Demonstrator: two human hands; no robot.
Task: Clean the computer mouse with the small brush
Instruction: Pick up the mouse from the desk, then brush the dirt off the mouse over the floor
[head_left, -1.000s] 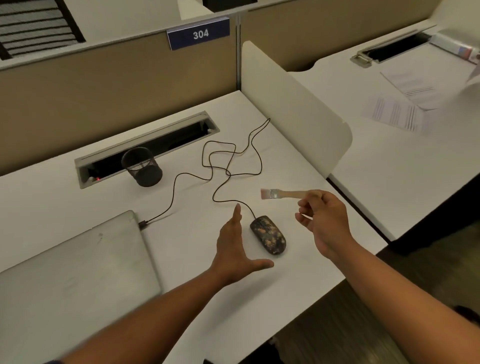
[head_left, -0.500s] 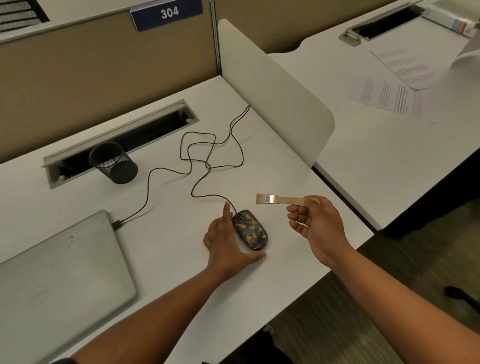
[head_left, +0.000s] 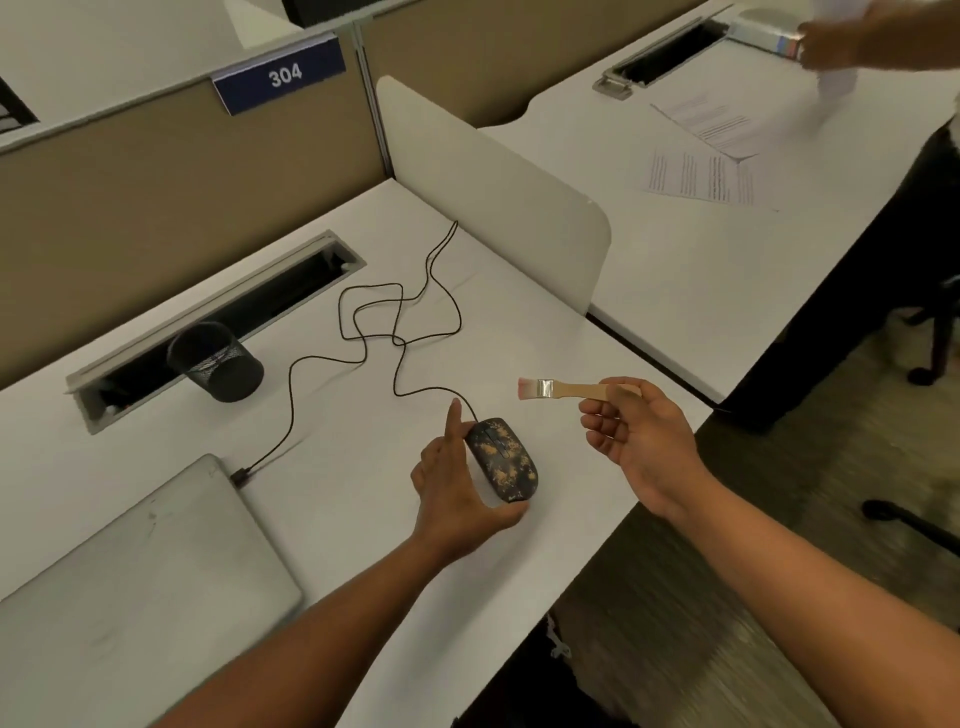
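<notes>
Our left hand (head_left: 457, 488) cupped the mouse (head_left: 502, 459) near the counter's (head_left: 332, 499) front edge; our right hand (head_left: 641, 441) pinched the brush (head_left: 558, 388) above it. Best steady the mouse firmly, then sweep lightly.

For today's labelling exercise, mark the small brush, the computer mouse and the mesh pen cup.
small brush (head_left: 544, 388), head view, on its metal ferrule.
computer mouse (head_left: 503, 460), head view, on its speckled top shell.
mesh pen cup (head_left: 218, 362), head view, on its side wall.
</notes>
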